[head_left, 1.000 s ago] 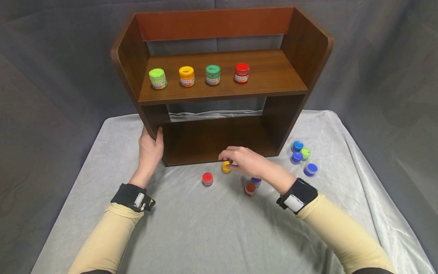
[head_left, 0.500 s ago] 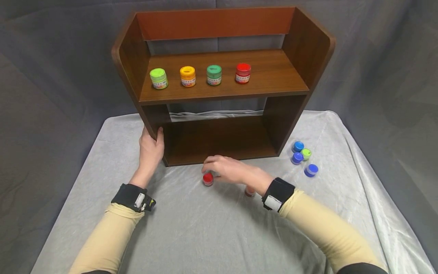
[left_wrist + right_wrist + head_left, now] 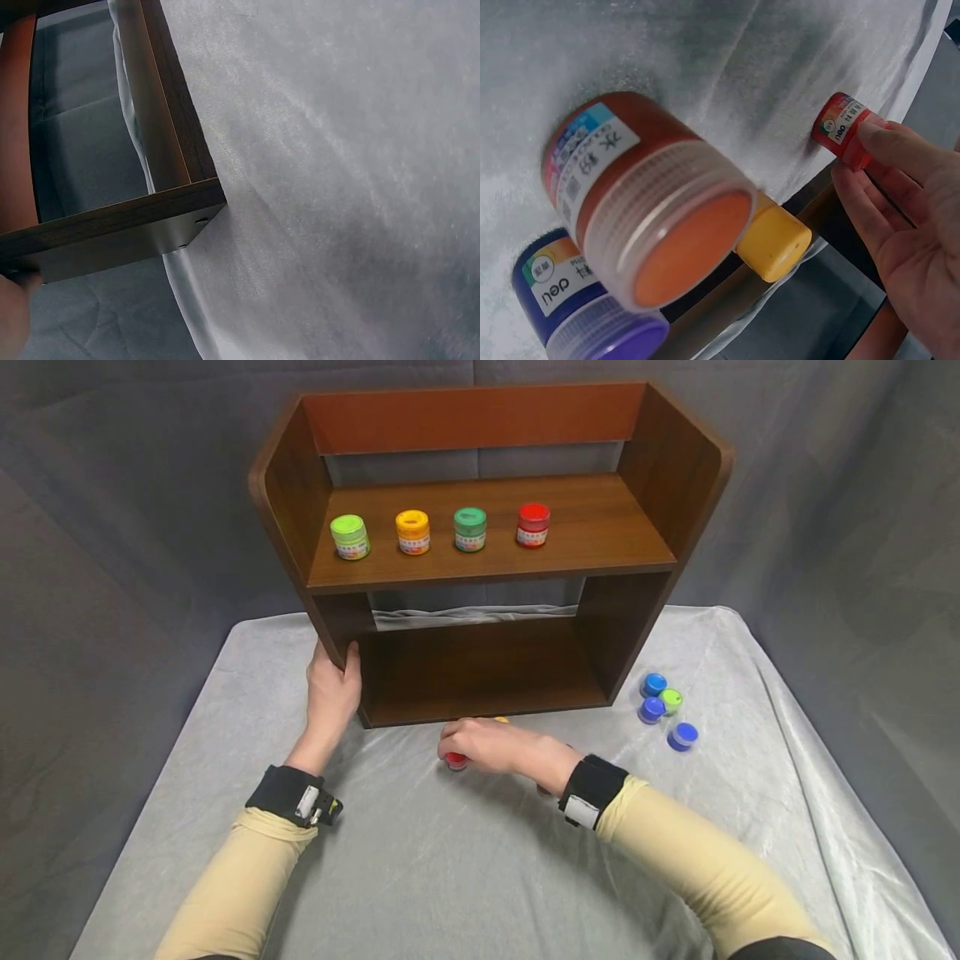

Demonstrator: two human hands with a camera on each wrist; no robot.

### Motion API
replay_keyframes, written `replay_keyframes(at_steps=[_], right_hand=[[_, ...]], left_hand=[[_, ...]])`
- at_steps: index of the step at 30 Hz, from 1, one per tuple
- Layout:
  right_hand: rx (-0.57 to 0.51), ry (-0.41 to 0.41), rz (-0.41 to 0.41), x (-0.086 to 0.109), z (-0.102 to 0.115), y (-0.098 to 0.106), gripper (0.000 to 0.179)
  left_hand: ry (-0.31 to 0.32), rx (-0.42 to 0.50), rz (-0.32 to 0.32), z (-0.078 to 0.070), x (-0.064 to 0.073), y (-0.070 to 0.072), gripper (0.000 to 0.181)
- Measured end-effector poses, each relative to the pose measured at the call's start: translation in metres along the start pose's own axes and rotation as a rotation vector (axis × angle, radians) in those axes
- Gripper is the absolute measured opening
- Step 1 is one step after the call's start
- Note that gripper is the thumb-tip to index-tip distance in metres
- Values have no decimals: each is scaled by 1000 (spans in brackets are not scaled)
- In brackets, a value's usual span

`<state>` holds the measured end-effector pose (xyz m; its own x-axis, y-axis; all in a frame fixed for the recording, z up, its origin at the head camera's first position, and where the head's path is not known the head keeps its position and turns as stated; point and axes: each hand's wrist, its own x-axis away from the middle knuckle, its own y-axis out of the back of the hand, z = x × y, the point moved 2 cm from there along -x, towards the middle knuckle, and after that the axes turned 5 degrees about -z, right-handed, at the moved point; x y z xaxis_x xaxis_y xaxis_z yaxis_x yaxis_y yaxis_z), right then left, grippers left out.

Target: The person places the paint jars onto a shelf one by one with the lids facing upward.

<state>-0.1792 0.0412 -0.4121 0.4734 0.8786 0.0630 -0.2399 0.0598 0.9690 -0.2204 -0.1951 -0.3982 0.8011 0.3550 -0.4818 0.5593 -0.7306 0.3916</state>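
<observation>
Pinching small red paint jar [image 3: 836, 124] between thumb and fingers of right hand [image 3: 486, 745]; jar upright on cloth-covered table [image 3: 420, 868], just before wooden bookshelf [image 3: 495, 565]. Left hand [image 3: 332, 695] gripping bookshelf's left side. Yellow jar [image 3: 774, 241], brown jar [image 3: 630, 172] and violet jar [image 3: 559, 277] near right hand. Upper board [image 3: 600, 539] bearing four jars: light-green jar [image 3: 351, 538], orange-yellow jar [image 3: 413, 533], dark-green jar [image 3: 470, 531], larger red jar [image 3: 533, 526].

The left grip [image 3: 13, 319] holds the dark wooden shelf [image 3: 124, 231], which stands on pale grey cloth [image 3: 337, 165].
</observation>
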Motion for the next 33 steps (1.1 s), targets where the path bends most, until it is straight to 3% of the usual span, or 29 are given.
replay_keyframes(at_steps=[7, 11, 16, 33], right_hand=[[20, 2, -29, -1, -2, -2, 18], [-52, -13, -86, 2, -5, 6, 20], [-139, -39, -159, 12, -10, 33, 28], [-120, -7, -445, 66, -7, 136, 35]], left_hand=[[-2, 0, -6, 0, 0, 0, 38], [0, 2, -9, 0, 0, 0, 38], [-2, 1, -4, 0, 0, 0, 37], [-8, -3, 3, -1, 1, 0, 38]])
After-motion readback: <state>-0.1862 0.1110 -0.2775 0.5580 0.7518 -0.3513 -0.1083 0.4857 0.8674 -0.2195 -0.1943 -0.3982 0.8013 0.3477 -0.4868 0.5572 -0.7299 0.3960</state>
